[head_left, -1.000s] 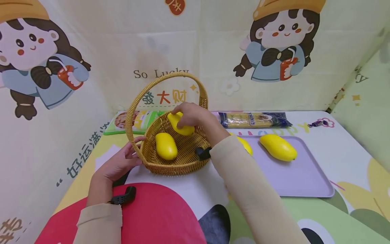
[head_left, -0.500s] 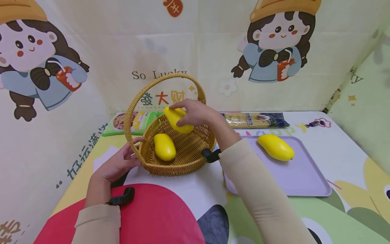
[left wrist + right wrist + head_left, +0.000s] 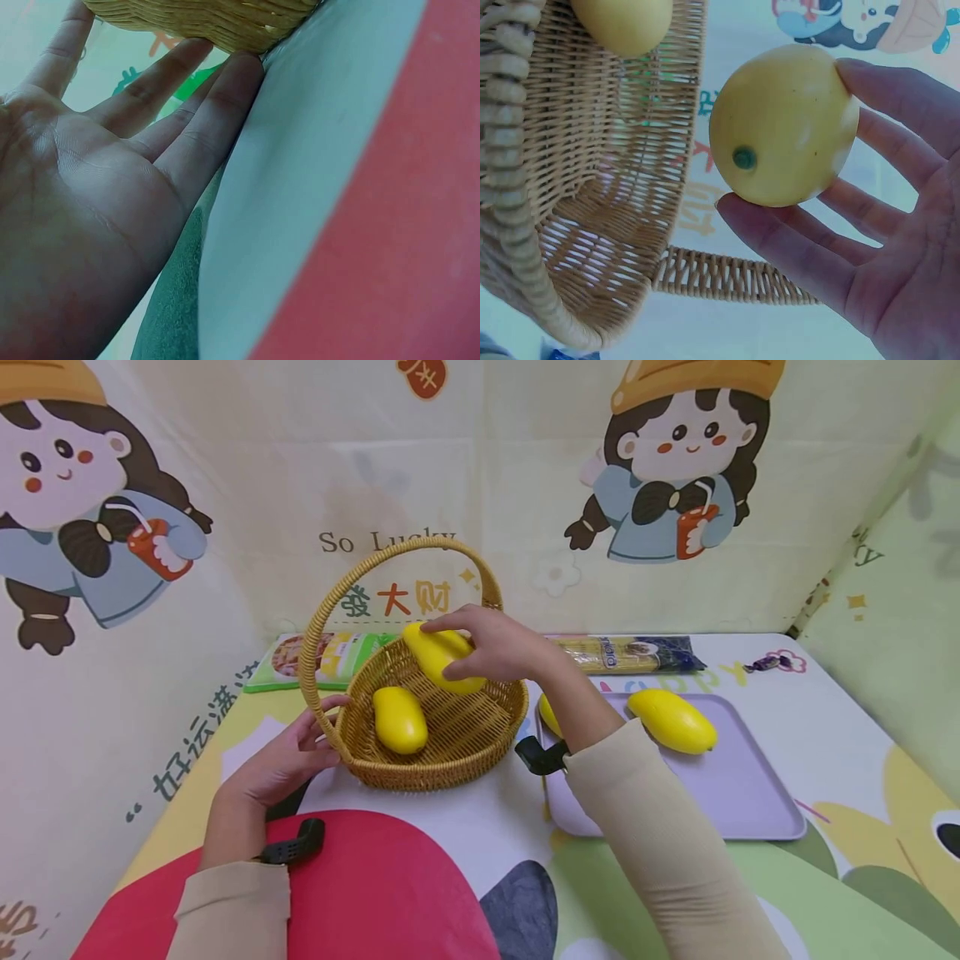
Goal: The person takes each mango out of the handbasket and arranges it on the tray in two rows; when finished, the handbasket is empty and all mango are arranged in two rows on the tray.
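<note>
My right hand [image 3: 501, 645] grips a yellow mango [image 3: 442, 662] between thumb and fingers, over the back right part of a wicker basket [image 3: 435, 774]. In the right wrist view the held mango [image 3: 787, 124] shows its dark stem end, and the fingers wrap its sides. A second mango [image 3: 400, 720] lies in the left of the basket. My left hand [image 3: 277, 770] rests against the basket's left side. Fairly straight fingers [image 3: 214, 120] touch the woven wall [image 3: 217, 19] in the left wrist view.
Right of the basket, a lilac tray [image 3: 720, 793] bears a mango [image 3: 673, 721] and another mango [image 3: 548, 714] partly hidden by my right forearm. Behind lie a green food bag [image 3: 330, 660], a spaghetti pack [image 3: 630, 655] and a small wrapped candy [image 3: 772, 662]. The basket's tall handle [image 3: 322, 618] arches up.
My right hand has risen slightly and shifted right with the mango, which sat lower in the basket a second ago. The left hand stays at the basket's side.
</note>
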### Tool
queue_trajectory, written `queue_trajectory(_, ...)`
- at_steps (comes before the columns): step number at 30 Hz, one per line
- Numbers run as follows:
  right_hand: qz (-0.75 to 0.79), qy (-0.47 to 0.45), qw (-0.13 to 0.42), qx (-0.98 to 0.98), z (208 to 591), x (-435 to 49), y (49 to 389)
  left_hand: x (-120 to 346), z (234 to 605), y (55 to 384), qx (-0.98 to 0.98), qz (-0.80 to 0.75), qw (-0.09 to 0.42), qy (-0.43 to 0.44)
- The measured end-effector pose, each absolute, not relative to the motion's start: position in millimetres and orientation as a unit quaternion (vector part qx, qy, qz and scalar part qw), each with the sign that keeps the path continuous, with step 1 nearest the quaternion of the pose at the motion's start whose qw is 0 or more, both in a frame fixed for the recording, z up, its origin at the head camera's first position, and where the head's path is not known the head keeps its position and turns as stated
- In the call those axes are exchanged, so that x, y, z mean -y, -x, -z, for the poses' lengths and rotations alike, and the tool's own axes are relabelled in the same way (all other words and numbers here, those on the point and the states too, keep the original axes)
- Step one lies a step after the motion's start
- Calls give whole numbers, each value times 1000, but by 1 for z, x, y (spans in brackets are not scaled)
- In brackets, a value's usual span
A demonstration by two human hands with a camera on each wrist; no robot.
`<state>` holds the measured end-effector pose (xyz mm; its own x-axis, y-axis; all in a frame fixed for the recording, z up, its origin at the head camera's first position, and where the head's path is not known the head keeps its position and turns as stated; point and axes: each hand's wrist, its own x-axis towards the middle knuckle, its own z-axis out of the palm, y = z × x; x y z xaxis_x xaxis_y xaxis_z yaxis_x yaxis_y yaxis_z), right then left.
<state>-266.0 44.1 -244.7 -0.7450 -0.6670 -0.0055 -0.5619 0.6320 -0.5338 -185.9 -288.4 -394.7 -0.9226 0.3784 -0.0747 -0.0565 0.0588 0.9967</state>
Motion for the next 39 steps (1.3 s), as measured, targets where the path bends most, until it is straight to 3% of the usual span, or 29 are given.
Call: queue_trajectory(39, 269, 314, 69, -908, 259, -136, 224, 289, 393, 187, -731, -656, 157, -107)
